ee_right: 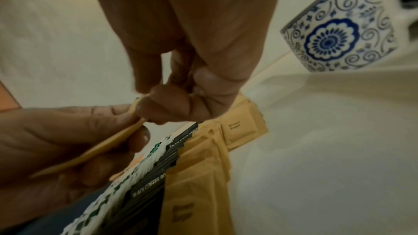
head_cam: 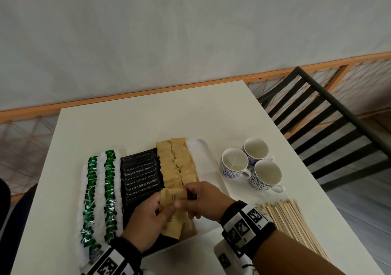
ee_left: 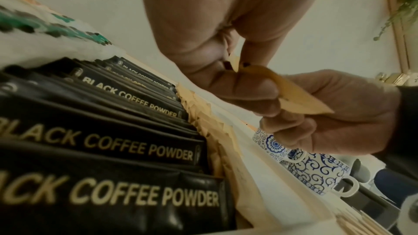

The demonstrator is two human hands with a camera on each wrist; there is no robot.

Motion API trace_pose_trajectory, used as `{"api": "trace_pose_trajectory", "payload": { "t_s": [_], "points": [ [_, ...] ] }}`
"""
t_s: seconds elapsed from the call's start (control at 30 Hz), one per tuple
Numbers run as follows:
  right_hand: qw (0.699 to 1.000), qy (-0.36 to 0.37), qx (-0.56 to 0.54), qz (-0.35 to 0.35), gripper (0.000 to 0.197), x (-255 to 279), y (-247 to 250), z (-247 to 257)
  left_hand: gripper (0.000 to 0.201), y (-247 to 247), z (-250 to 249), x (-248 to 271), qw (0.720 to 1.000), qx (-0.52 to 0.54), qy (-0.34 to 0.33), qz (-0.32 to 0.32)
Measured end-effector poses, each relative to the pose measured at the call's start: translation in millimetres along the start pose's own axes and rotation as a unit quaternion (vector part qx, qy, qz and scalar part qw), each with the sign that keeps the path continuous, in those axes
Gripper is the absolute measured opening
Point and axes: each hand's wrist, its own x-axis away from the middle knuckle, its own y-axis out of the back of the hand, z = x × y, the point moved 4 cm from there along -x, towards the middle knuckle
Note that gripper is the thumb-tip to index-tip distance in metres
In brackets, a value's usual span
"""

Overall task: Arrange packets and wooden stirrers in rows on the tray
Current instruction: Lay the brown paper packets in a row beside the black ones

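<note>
Left of the hands, green-and-white packets [head_cam: 99,196] and black coffee packets [head_cam: 141,179] lie in rows on the tray [head_cam: 204,158]. The left hand [head_cam: 148,217] and right hand [head_cam: 203,200] both pinch one brown packet [head_cam: 172,196] above the brown rows [head_cam: 177,164]. Only the right wrist view shows print on the brown packets [ee_right: 239,128]; the left wrist view reads "BLACK COFFEE POWDER" on the black ones [ee_left: 101,149]. Right of the hands, three cups [head_cam: 251,166] and the stirrers [head_cam: 289,219] sit on the desk [head_cam: 148,122]; the head view alone shows the stirrers clearly.
</note>
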Motion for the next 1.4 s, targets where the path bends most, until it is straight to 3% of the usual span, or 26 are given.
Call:
{"api": "trace_pose_trajectory", "payload": {
  "t_s": [0.1,0.23,0.3,0.4,0.47,0.67,1.17,1.4],
  "points": [
    [1.0,0.01,-0.009,-0.002,0.019,3,1,-5,0.023,-6,1,0,1.0,-0.009,-0.004,0.024],
    [0.989,-0.011,-0.13,-0.076,0.018,3,20,-7,0.019,-5,8,1,0.999,-0.042,0.018,0.02],
    [0.99,-0.012,-0.006,-0.139,0.027,1,37,-8,0.017,-1,10,2,0.999,-0.045,0.029,0.005],
    [0.958,0.005,0.237,-0.162,0.024,2,53,-2,0.017,7,11,3,0.998,-0.053,0.035,-0.024],
    [0.947,0.002,0.293,-0.128,0.014,0,56,-2,0.016,11,12,3,0.997,-0.057,0.036,-0.032],
    [0.918,-0.029,0.392,-0.044,0.019,-9,47,-10,0.016,13,17,5,0.996,-0.063,0.05,-0.039],
    [0.917,-0.088,0.379,-0.086,0.028,-29,33,-22,0.015,12,14,8,0.996,-0.06,0.055,-0.044],
    [0.934,-0.116,0.326,-0.095,0.007,-34,36,-27,0.013,9,16,5,0.996,-0.039,0.066,-0.036]
  ]
}}
